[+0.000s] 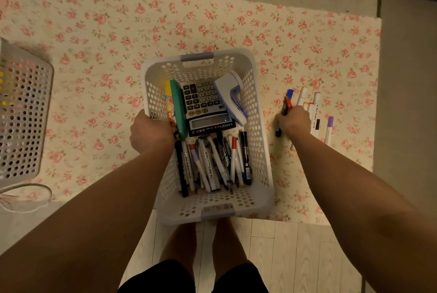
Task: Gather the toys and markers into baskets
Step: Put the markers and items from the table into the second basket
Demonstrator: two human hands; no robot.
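The right hand (294, 120) is closed around a bundle of markers (286, 104). Red, black and blue ends stick out past the knuckles toward 12 o'clock, and a dark tip pokes out below the fist toward 7 o'clock. The hand sits low over the floral rug (106, 32), at 3 o'clock from the white basket (259, 112). Just beside it, toward 2 and 3 o'clock, loose markers (316, 112) lie on the rug, mostly white barrels, one with a purple cap.

The left hand (151, 131) grips the basket's rim at 9 o'clock, fingers curled over the edge and down inside the perforated wall. The basket stands in the middle of the view on the near edge of the rug.

Inside, a heap of markers (212, 162) fills the 6 o'clock half, lying roughly lengthwise. A dark calculator (205, 103) lies beyond them toward 12 o'clock, a green oblong object (178, 110) leans along its 9 o'clock side, and a white and purple device (233, 96) rests at its 2 o'clock corner against the wall.

A second perforated basket (23, 112) stands well apart at 9 o'clock, cut off by the frame edge. At 6 o'clock the person's bare feet (205, 240) stand on the pale plank floor (295, 257).
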